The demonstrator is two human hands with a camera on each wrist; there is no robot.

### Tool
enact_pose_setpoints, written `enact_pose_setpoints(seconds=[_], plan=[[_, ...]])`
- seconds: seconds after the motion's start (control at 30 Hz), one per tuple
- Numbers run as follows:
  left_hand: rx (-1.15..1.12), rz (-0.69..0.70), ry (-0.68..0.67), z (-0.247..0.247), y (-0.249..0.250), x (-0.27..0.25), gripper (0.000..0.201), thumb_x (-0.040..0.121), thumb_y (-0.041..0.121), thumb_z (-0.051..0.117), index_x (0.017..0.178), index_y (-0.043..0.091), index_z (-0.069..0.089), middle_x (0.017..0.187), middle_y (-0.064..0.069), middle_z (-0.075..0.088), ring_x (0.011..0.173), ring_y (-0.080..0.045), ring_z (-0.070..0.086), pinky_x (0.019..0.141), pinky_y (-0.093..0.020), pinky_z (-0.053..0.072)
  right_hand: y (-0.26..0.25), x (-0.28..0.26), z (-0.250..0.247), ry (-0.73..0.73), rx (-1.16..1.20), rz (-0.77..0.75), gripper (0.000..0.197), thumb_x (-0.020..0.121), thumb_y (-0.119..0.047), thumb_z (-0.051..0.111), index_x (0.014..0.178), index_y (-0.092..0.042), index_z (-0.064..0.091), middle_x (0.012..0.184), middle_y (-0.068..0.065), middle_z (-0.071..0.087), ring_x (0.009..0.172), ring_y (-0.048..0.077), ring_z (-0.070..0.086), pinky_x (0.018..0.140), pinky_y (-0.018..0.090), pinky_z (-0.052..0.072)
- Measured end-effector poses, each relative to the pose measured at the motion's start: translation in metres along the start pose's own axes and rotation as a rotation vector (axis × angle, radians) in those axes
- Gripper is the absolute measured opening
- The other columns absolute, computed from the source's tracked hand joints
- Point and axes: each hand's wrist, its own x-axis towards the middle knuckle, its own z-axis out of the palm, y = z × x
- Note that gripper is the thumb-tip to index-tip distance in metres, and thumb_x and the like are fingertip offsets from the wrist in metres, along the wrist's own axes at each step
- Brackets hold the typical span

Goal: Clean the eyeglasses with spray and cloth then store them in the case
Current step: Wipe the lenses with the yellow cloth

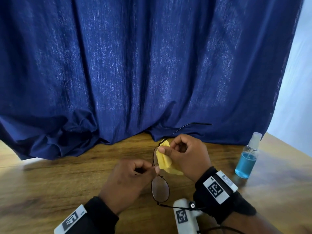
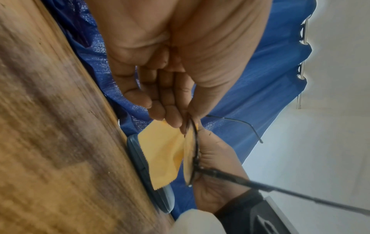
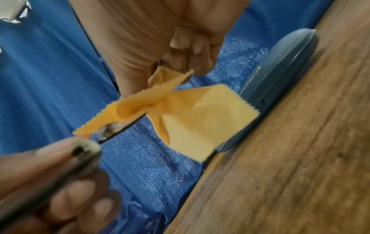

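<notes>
Thin black-framed eyeglasses [image 1: 160,188] are held above the wooden table [image 1: 59,183], temples unfolded. My left hand [image 1: 156,169] pinches the frame at the bridge between thumb and fingers [image 2: 174,117]. A yellow cloth [image 1: 164,162] with zigzag edges is wrapped over the far lens, and my right hand [image 1: 164,151] pinches it there between thumb and forefinger. The cloth [image 3: 200,114] hangs loose below the right hand's fingers [image 3: 180,63]. A clear spray bottle [image 1: 247,159] of blue liquid stands capped at the right. The blue-grey glasses case [image 3: 280,68] lies closed on the table against the curtain.
A dark blue curtain [image 1: 152,65] hangs along the table's far edge and bunches on the tabletop. In the left wrist view the case [image 2: 166,199] lies just beyond the hands. A pale wall [image 1: 295,98] shows at the right.
</notes>
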Motion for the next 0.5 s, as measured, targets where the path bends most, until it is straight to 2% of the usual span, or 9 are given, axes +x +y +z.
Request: enact_pose_setpoints(seconds=[0.07,0.17,0.27,0.37,0.43,0.5], plan=[[-0.008,-0.005,0.015,-0.0011,-0.0002,0.0006,0.017,0.089,0.034,0.074,0.077,0.026,0.082,0.081,0.006,0.080,0.079,-0.011,0.071,0.066,-0.015,0.051,-0.0004,-0.0014,-0.0006,-0.035,-0.003,-0.017,0.031,0.068,-0.042,0.089,0.070,-0.021,0.065,0.064,-0.009,0.060,0.059,0.001,0.053,0.054,0.015,0.045],[-0.011,-0.007,0.008,-0.0029,0.0021,0.0007,0.017,0.090,0.035,0.073,0.079,0.025,0.082,0.082,0.008,0.080,0.075,-0.002,0.070,0.069,-0.013,0.050,-0.0047,-0.0054,0.0050,-0.090,-0.030,-0.105,0.025,0.070,-0.040,0.087,0.071,-0.025,0.067,0.068,-0.010,0.062,0.064,0.007,0.057,0.058,0.017,0.046],[0.014,-0.022,0.007,-0.0019,0.0028,0.0001,0.016,0.088,0.038,0.074,0.078,0.028,0.082,0.080,0.008,0.079,0.065,0.004,0.063,0.063,-0.010,0.046,-0.0034,-0.0041,0.0057,-0.049,-0.042,-0.126,0.022,0.070,-0.043,0.086,0.073,-0.027,0.071,0.074,-0.007,0.065,0.071,0.012,0.061,0.061,0.016,0.046],[0.044,-0.040,0.009,-0.0013,0.0037,0.0003,0.016,0.088,0.041,0.074,0.079,0.031,0.081,0.084,0.011,0.079,0.072,0.000,0.068,0.064,-0.010,0.048,-0.0005,-0.0035,0.0032,-0.018,-0.032,-0.096,0.021,0.072,-0.043,0.085,0.078,-0.026,0.075,0.078,-0.008,0.067,0.077,0.011,0.063,0.063,0.015,0.048],[0.025,-0.045,0.026,-0.0024,0.0049,0.0001,0.013,0.088,0.040,0.073,0.080,0.034,0.081,0.086,0.011,0.080,0.080,-0.005,0.071,0.067,-0.011,0.050,-0.0036,-0.0052,0.0042,-0.071,-0.056,-0.104,0.016,0.076,-0.039,0.083,0.084,-0.027,0.077,0.082,-0.009,0.068,0.079,0.012,0.063,0.064,0.014,0.048],[0.009,-0.047,0.037,-0.0036,0.0057,0.0000,0.012,0.088,0.041,0.073,0.080,0.038,0.081,0.087,0.010,0.080,0.082,-0.008,0.072,0.072,-0.017,0.051,-0.0078,-0.0070,0.0059,-0.135,-0.054,-0.144,0.012,0.080,-0.032,0.082,0.090,-0.026,0.079,0.085,-0.010,0.068,0.076,0.010,0.063,0.063,0.012,0.045]])
